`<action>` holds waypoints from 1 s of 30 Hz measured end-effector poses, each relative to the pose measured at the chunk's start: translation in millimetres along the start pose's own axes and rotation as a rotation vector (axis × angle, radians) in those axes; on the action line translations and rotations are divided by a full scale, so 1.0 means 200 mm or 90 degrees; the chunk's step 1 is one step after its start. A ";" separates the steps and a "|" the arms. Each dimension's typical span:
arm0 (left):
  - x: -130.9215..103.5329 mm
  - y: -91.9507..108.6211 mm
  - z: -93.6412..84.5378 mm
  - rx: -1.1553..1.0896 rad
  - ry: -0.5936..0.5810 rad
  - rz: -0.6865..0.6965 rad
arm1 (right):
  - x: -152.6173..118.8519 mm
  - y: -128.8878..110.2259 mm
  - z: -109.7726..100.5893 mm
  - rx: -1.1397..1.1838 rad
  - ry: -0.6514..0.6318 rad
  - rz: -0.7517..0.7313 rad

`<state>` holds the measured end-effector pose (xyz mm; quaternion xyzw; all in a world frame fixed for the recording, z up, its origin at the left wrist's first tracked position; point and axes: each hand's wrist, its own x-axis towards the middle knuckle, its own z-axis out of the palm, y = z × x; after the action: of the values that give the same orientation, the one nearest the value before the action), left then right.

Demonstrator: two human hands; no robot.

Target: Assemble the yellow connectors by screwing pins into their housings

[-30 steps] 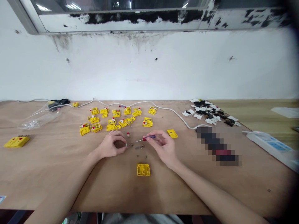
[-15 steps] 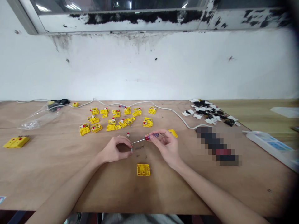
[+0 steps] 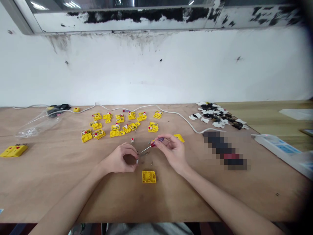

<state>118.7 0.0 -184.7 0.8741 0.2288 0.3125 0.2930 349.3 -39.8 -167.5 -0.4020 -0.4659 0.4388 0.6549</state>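
Observation:
My left hand (image 3: 123, 159) is closed in a pinch on a small pale metal piece (image 3: 137, 161) at its fingertips. In my right hand (image 3: 173, 150) is a screwdriver (image 3: 157, 141) with a red and purple handle. Its shaft slants down to the left, and the tip is at my left fingertips; whether it touches the piece I cannot tell. Small metal parts (image 3: 147, 152) lie on the table just beyond the tip. Closer to me rests an open yellow plastic housing half (image 3: 149, 177). A small white part with a red top (image 3: 132, 140) stands behind my left hand.
Several yellow housings with inner parts (image 3: 99, 134) are spread across the back of the table (image 3: 117, 202). Two yellow units (image 3: 14, 151) sit at far left, near a clear plastic bag (image 3: 36, 125). Black and white pieces (image 3: 217, 114) pile up back right. A power strip (image 3: 281, 148) lies at right.
The view has shifted slightly. The screwdriver slants a little more steeply, with its tip still at my left fingertips. Both hands keep their grips.

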 end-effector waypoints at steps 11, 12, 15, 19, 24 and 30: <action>-0.01 0.00 0.02 0.034 -0.048 0.009 | 0.01 -0.02 0.01 -0.046 -0.007 0.008; -0.01 0.00 0.02 0.039 -0.052 0.012 | 0.01 -0.02 0.00 -0.045 -0.009 0.009; 0.00 0.02 0.02 0.056 -0.069 0.017 | 0.01 -0.01 0.00 -0.042 -0.011 0.007; 0.02 0.04 0.02 0.072 -0.085 0.019 | 0.01 0.00 -0.01 -0.041 -0.001 0.002; 0.02 0.05 0.03 0.085 -0.083 0.018 | 0.01 0.00 0.00 -0.043 0.007 -0.002; 0.02 0.05 0.03 0.087 -0.080 0.016 | 0.01 -0.01 0.00 -0.063 0.019 -0.009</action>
<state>127.7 -7.5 -179.8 0.9127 0.2198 0.2443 0.2427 349.9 -38.6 -164.2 -0.4374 -0.4796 0.4046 0.6441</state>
